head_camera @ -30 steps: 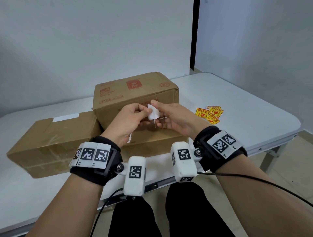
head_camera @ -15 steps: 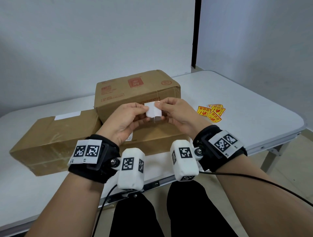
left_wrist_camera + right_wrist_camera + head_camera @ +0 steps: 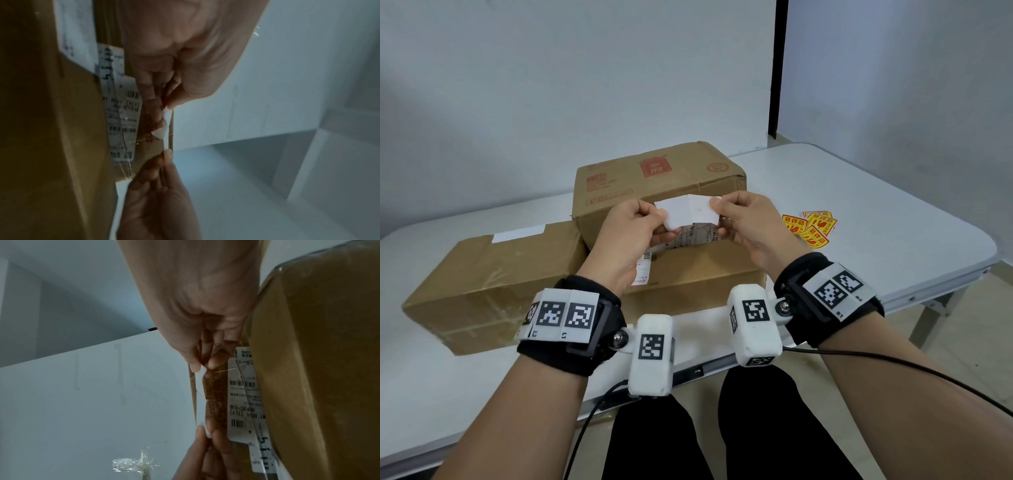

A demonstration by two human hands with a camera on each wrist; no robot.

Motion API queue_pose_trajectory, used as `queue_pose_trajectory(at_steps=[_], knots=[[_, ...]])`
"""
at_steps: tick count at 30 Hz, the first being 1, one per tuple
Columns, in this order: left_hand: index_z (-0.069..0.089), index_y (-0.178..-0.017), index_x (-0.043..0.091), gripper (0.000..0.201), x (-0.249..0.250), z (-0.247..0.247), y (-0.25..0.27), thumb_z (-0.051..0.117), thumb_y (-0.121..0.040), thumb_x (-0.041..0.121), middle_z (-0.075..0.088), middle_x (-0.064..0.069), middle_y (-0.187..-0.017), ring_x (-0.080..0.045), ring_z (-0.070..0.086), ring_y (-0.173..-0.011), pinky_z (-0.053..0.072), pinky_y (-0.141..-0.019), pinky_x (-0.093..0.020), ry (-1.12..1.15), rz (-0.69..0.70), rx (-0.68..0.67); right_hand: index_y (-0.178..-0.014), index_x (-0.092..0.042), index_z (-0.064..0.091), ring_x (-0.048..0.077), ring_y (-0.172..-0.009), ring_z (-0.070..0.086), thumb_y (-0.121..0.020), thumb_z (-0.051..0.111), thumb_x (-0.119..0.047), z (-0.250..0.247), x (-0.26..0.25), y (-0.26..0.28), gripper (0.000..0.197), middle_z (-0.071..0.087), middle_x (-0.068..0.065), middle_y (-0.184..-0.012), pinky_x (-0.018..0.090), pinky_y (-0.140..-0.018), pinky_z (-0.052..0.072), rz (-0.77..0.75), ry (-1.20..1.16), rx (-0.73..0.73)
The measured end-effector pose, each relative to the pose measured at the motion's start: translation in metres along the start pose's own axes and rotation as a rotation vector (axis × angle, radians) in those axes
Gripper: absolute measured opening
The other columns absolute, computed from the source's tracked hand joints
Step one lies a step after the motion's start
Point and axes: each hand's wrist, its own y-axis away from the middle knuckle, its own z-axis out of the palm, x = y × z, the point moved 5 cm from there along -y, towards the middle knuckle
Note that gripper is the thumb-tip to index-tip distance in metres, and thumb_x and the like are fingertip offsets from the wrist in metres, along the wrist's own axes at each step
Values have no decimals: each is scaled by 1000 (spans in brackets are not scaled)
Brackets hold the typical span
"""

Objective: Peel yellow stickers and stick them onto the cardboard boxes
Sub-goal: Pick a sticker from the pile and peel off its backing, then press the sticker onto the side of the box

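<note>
Both hands hold one sticker (image 3: 690,214) up in front of the tall cardboard box (image 3: 654,174); its white back faces me, with a crease down the middle. My left hand (image 3: 661,219) pinches its left edge and my right hand (image 3: 717,207) pinches its right edge. In the right wrist view the sticker (image 3: 213,392) shows its yellow-orange printed face toward the boxes. The left wrist view shows the sticker (image 3: 169,125) edge-on between the two pinches. A pile of yellow stickers (image 3: 811,228) lies on the table to the right.
A long cardboard box (image 3: 493,274) lies at the left and a low one (image 3: 698,270) with shipping labels sits in front of the tall box. The white table (image 3: 859,212) ends at an edge close to my lap. A cable hangs from each wrist.
My hands have risen a little and drawn apart. The white piece, small and bunched between the fingertips before, now spreads wider between the two pinches.
</note>
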Motion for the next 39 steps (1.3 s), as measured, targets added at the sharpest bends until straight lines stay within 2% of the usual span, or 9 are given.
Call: queue_pose_trajectory(at_steps=[5,10,14,19,23,26,30,34,39], knots=[[53,-91,6,4,5,-3,-3,55,-94,5,67,-15,-95,-10,71,-66,56,-67,-20,-161,95,29,-85,-8,61,11,-54,59,-89,67,-10,-4,0,-1,8,66,6,-67,21,-55,52,-11,-14,25],[53,-88,9,6,8,-3,-4,55,-94,9,69,-3,-79,-11,71,-70,57,-85,-39,-249,169,41,-81,-9,62,9,-50,55,-87,69,-9,-8,-1,-1,9,65,-1,-53,20,-55,51,-13,-70,27],[51,-87,18,9,12,1,-3,53,-96,16,70,3,-71,-8,69,-70,55,-80,-38,-322,216,60,-80,-9,62,9,-50,56,-87,69,-8,-14,-6,-1,10,65,1,-54,18,-53,49,-30,-109,64],[49,-89,25,10,32,-9,-1,50,-97,20,69,3,-79,-12,70,-75,58,-80,-42,-270,274,201,-84,-7,57,8,-54,58,-91,63,-6,-55,-8,-2,10,59,5,-66,14,-56,51,-35,-296,265],[55,-98,17,6,44,37,3,53,-96,22,65,3,-88,-11,69,-65,56,-60,-27,-555,375,-56,-89,-6,57,7,-55,58,-92,62,-9,-76,-6,-3,7,58,5,-71,13,-51,48,-48,-417,366],[57,-95,14,10,45,89,0,52,-96,22,65,1,-84,-9,67,-66,56,-63,-27,-822,491,-249,-84,-7,55,7,-53,57,-93,62,-10,-91,-5,-2,11,57,6,-71,13,-47,46,-59,-480,432],[55,-91,10,2,38,144,-8,54,-91,12,66,-5,-86,-22,63,-80,47,-65,-29,-1089,620,-424,-82,-8,54,6,-46,55,-92,62,-11,-111,0,2,13,55,6,-67,13,-43,44,-46,-480,485],[56,-107,11,18,30,162,-18,55,-89,10,62,-8,-111,-24,58,-98,46,-81,-34,-1219,594,-478,-83,-8,55,5,-44,55,-93,61,-14,-115,4,5,13,56,6,-70,14,-42,42,-18,-391,479],[51,-107,14,28,36,158,-9,67,-83,17,52,-3,-114,-18,54,-97,46,-80,-31,-1041,795,-467,-85,-9,56,10,-51,60,-94,59,-15,-101,-2,5,11,61,8,-79,17,-44,43,-6,-336,396]])
